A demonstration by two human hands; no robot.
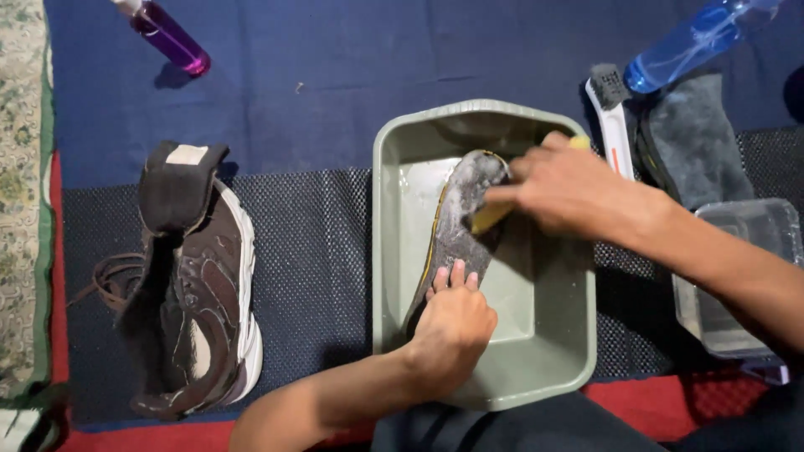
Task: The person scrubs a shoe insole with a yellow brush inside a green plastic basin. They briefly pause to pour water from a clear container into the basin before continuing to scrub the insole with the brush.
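A dark grey insole point(456, 230), filmed with whitish suds and edged in yellow along one side, leans tilted inside a grey-green plastic tub point(553, 368), toe end up toward the far wall, heel low near the front. A yellow brush point(490, 216) rests against its sudsy upper half.

Open mat point(318, 251) lies between the shoe point(197, 293) on the left and the basin point(394, 251). Right of the basin, a brush point(615, 125), cloth point(699, 142) and clear tub point(754, 276) crowd close.
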